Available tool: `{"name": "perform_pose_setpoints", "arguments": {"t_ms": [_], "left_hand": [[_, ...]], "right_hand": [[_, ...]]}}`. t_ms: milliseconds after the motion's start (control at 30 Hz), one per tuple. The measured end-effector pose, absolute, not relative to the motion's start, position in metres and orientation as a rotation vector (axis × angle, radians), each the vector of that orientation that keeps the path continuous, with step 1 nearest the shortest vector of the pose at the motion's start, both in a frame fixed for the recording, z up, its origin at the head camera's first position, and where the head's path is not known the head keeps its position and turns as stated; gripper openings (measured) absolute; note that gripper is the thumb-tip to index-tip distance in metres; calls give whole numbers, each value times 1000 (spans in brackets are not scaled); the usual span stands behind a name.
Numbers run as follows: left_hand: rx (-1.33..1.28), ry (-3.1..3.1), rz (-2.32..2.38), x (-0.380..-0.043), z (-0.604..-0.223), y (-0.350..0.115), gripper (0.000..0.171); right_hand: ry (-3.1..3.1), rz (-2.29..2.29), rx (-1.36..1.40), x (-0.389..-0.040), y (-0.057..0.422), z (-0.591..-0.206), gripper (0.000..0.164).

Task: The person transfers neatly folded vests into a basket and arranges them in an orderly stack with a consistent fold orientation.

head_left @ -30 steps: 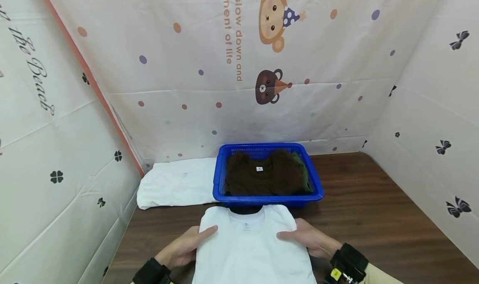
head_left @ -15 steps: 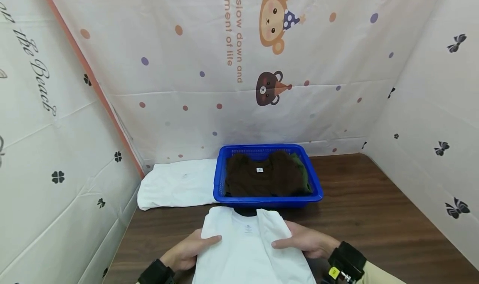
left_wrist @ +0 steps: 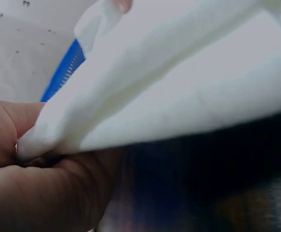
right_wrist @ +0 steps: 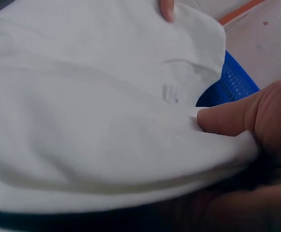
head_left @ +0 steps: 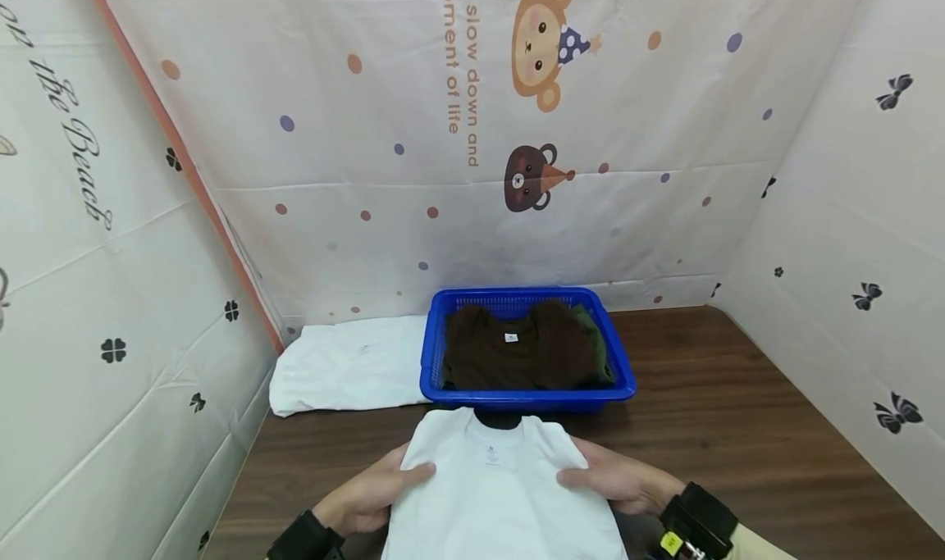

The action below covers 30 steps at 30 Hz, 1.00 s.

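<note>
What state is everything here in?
Blue plastic basket: upright, holding clothes
Brown shirt: folded, inside basket
Green garment: mostly hidden by brown shirt
White garment: folded, lying flat
White T-shirt: held, neckline toward basket
Left grip: pinching T-shirt's side
Right grip: pinching opposite side

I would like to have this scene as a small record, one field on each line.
left hand: grips one side of the white shirt
right hand: grips its other side
container: blue basket, beyond the held shirt
contents: dark brown garment, with green cloth at its right edge
left of container: folded white garment
surface: brown wood-grain tabletop
</note>
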<state>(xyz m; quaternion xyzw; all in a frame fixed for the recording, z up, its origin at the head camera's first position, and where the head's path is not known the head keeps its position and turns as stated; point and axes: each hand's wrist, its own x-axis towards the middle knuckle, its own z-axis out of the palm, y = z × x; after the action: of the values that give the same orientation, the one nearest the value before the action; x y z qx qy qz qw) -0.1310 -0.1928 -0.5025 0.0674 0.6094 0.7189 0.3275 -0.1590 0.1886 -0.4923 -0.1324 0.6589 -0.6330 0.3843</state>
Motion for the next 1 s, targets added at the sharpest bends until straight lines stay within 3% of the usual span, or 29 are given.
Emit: {"name": "perform_pose_setpoints", "arguments": {"t_ms": [167, 433, 1000], "left_hand": [[245, 1616, 1880, -130, -491, -192, 66], [301, 1594, 1812, -129, -476, -200, 45], [466, 1703, 1757, -130, -440, -204, 53]], "right_hand": [[1701, -1618, -283, -155, 201, -496, 77], [1567, -1635, -337, -153, 223, -501, 57], [1367, -1685, -450, -145, 248, -499, 44]]}}
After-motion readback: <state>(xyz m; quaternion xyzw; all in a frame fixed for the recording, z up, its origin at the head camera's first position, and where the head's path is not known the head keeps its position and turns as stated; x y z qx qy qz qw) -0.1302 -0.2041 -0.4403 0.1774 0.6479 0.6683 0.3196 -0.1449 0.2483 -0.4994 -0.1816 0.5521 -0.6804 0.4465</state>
